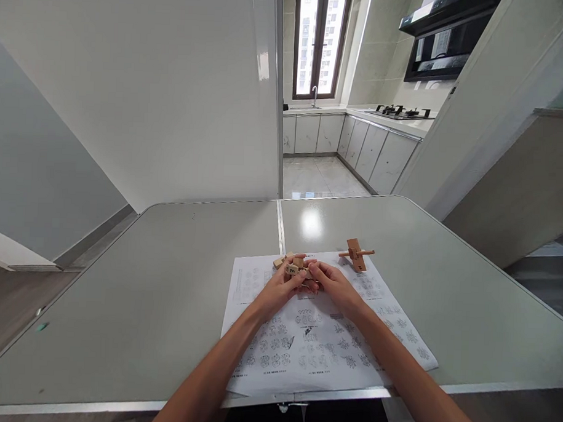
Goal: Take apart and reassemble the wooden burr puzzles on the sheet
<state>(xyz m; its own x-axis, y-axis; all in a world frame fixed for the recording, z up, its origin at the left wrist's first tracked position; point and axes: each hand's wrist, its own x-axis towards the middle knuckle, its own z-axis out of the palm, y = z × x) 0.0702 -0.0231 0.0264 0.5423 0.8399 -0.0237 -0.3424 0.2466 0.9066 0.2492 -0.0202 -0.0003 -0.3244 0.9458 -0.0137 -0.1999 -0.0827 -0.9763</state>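
Note:
Both of my hands meet above a printed sheet (276,358). My left hand (279,290) is closed around a small light wooden puzzle piece (292,270) with a black "3" on its end. With bent fingers and thumb, my right hand (337,285) pinches the near right side of the same piece, and its fingertips touch those of the left. More pale wood (278,262) shows just behind the left fingers; whether it joins the held piece I cannot tell. To the right, a brown wooden assembly (355,255) of crossed flat piece and rod rests by the sheet's far edge.
The sheet bears rows of assembly diagrams and lies on a grey-green table (121,316) with a metal seam (281,226). A small green bit (42,327) lies near the left edge. Beyond are a white wall panel (197,97) and a kitchen with a stove (400,112).

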